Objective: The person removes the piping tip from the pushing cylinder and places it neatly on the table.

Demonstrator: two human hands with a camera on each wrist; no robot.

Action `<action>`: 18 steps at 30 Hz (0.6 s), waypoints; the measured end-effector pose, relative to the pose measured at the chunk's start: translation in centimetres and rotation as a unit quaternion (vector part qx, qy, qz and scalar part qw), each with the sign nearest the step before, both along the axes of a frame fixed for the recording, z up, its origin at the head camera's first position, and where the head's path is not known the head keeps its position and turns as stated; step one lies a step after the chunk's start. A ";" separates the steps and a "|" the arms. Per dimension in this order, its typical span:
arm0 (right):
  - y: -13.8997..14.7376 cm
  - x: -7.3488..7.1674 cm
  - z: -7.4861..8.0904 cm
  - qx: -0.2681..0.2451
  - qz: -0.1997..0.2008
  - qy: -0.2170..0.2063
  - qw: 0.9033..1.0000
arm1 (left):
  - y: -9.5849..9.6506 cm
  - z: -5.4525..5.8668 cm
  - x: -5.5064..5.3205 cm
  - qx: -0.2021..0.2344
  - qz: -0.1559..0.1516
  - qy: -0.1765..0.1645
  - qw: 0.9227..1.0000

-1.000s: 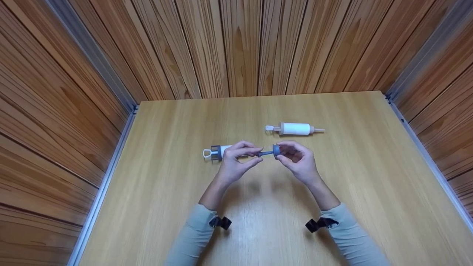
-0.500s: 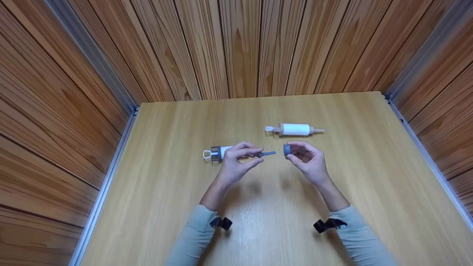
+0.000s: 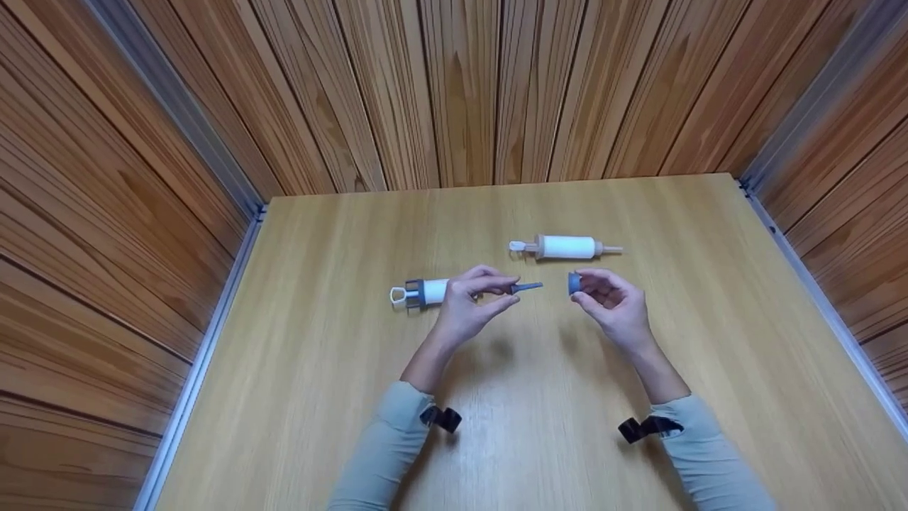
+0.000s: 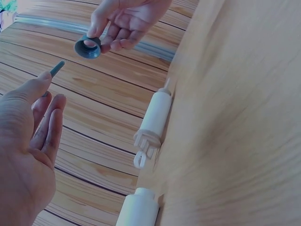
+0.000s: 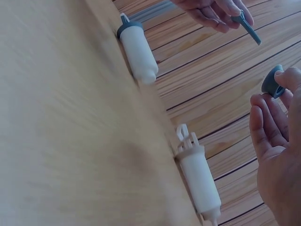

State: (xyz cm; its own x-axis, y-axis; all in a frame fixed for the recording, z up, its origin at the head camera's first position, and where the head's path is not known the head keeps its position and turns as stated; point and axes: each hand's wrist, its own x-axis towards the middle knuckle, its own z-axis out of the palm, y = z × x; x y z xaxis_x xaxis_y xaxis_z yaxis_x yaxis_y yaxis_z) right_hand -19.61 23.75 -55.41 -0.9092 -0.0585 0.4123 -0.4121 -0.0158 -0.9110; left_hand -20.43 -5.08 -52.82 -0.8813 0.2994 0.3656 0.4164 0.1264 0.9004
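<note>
One slim blue-grey stem pinched in the left grip, one hollow, flared blue-grey ring in the right grip.

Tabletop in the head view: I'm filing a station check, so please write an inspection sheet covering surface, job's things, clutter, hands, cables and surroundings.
Surface: light wood-grain tabletop, with glare near the front.
Job's things: blue-collared tube lying down, its white neck bare; tan-collared tube lying behind it, further right, tip fitted; thin nozzle and hollow ring, both blue-grey, held up and apart.
Clutter: nothing seen.
Hands: left hand pinches the nozzle; right hand grips the ring.
Cables: nothing seen.
Surroundings: wood-plank walls at the back and both sides, with metal rails at the corners.
</note>
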 end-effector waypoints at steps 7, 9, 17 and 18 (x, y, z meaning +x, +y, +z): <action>1.7 -0.5 -0.5 -0.017 -0.017 -0.014 1.000 | 1.7 0.2 -0.9 0.000 -0.018 -0.010 1.000; 2.1 -0.7 -0.6 -0.020 -0.019 -0.013 1.000 | 2.1 0.2 -1.2 0.002 -0.021 -0.010 1.000; 3.6 -1.4 -1.0 -0.017 -0.040 -0.031 0.999 | 3.7 -0.3 -2.3 0.024 -0.011 -0.052 0.998; 3.8 -1.6 -1.0 -0.019 -0.046 -0.034 0.998 | 3.9 -0.4 -2.4 0.027 -0.011 -0.058 0.998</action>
State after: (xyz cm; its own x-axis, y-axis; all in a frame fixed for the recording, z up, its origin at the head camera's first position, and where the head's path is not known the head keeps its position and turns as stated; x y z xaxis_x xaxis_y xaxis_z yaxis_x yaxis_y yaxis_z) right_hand -21.18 27.50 -56.43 -0.9357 0.0413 0.3503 -0.3512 -0.0160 -0.9362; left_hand -22.83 -1.13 -53.22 -0.9125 0.3007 0.2775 0.3107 0.0681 0.9481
